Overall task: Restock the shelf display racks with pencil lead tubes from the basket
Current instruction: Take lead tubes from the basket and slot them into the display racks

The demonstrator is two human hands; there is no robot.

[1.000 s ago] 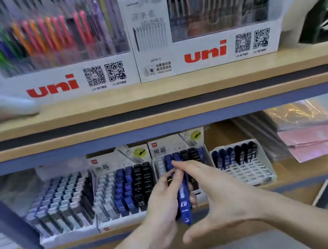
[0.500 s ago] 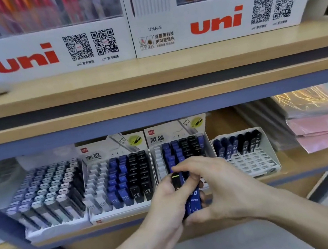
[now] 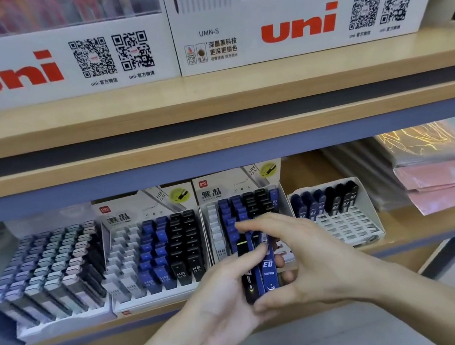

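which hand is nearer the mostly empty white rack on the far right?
Right. The right hand sits just left of and below the rack; the left hand is farther left, gripping the lead tubes.

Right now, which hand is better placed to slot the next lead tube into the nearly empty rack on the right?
Probably the right hand. It is nearer the right rack, and its fingers already reach over the tubes to pick one. The left hand grips the bundle and sits farther away.
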